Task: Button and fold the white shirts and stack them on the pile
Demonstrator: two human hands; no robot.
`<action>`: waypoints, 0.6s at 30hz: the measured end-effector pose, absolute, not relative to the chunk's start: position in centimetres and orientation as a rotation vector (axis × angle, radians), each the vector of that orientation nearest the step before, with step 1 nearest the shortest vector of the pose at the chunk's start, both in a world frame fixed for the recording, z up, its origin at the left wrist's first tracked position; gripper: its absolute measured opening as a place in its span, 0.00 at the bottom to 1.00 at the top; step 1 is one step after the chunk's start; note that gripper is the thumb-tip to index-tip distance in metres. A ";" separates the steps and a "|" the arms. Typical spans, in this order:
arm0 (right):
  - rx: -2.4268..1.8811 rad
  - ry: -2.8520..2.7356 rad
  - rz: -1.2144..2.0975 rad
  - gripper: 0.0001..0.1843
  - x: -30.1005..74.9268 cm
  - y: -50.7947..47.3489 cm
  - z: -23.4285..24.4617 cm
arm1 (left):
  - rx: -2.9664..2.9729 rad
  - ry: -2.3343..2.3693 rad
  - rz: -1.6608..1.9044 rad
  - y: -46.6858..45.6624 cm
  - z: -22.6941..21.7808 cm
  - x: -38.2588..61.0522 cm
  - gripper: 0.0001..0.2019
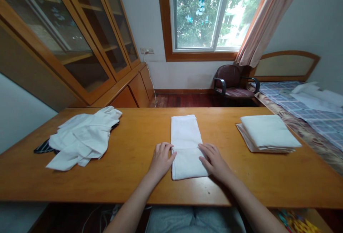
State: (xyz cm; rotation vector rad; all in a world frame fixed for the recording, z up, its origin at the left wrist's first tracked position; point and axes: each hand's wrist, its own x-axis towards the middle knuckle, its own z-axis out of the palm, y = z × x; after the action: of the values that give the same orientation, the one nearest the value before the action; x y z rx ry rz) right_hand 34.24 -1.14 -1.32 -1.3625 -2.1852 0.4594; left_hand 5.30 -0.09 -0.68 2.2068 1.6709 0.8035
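A white cloth (pixel 185 133), folded into a long narrow strip, lies in the middle of the wooden table (pixel 134 186), running away from me. My left hand (pixel 160 160) rests flat at its left edge, fingers stretched onto the cloth. My right hand (pixel 213 160) lies flat on its right edge, fingers pointing inward. Both hands press at a crease across the strip's near half. Neither hand grips anything.
A loose heap of white garments (pixel 83 136) with a dark striped piece lies at the table's left. A neat stack of folded cloths (pixel 268 133) sits at the right. Behind the table are a chair (pixel 233 81), a bed (pixel 302 108) and a glass-fronted cabinet (pixel 80 47).
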 end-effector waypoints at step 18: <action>-1.422 -1.744 0.829 0.20 34.0 1.4 -2.3 | 1.464 1.398 0.986 2.5 -1.6 6.0 0.20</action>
State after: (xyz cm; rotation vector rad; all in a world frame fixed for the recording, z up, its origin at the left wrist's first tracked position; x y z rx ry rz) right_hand 33.99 1.37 -2.28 -1.4220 -1.7445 0.8291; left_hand 5.98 2.47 -1.58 1.4639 1.3981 0.9859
